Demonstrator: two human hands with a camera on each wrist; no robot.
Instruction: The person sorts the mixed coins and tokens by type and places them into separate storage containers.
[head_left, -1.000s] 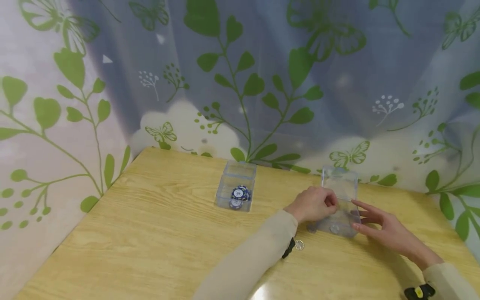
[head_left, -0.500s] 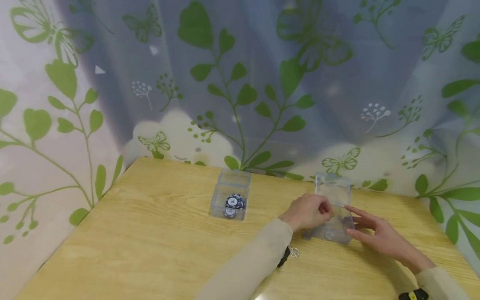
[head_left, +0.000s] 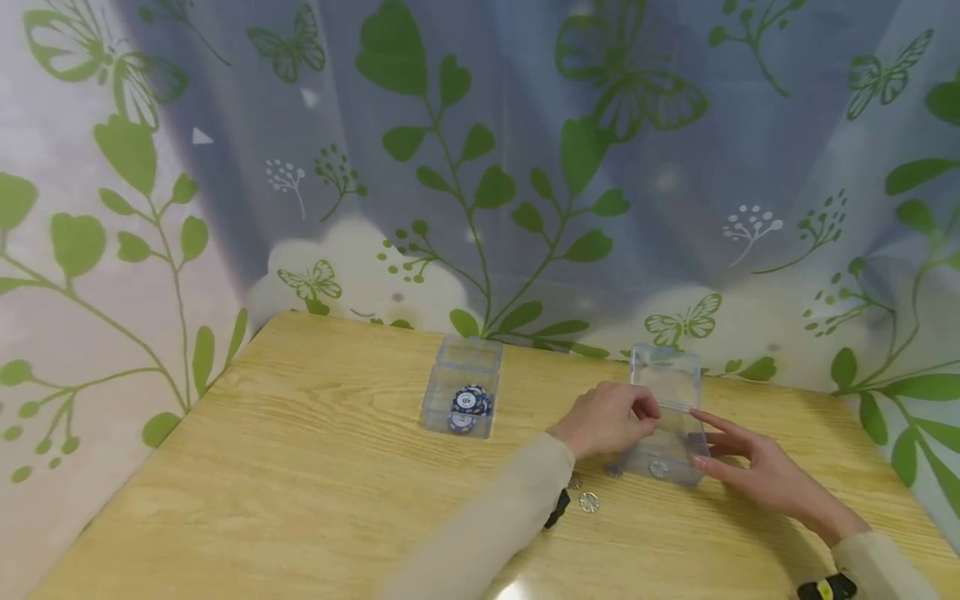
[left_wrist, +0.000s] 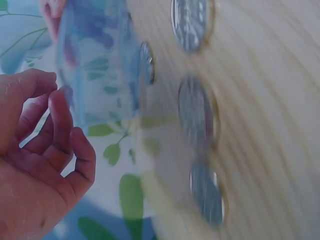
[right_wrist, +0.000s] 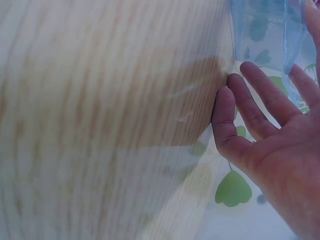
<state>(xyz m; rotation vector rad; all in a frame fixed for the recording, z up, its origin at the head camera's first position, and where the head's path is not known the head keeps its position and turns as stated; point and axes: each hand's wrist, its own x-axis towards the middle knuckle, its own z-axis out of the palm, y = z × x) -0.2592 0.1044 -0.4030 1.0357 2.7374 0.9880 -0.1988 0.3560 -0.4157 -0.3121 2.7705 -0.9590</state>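
Currently, left fingers (left_wrist: 60, 117) curl (whether empty, unclear) near four silvery discs (left_wrist: 194, 112); right fingers (right_wrist: 270, 96), spread, touch one of two boxes (head_left: 666, 379).

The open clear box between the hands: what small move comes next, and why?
Probably move the left hand to a loose silver disc on the table and pinch it. Several discs lie outside the open box, the right hand is at the box's side, and no disc shows clearly in the left hand's grip, though one could be hidden.
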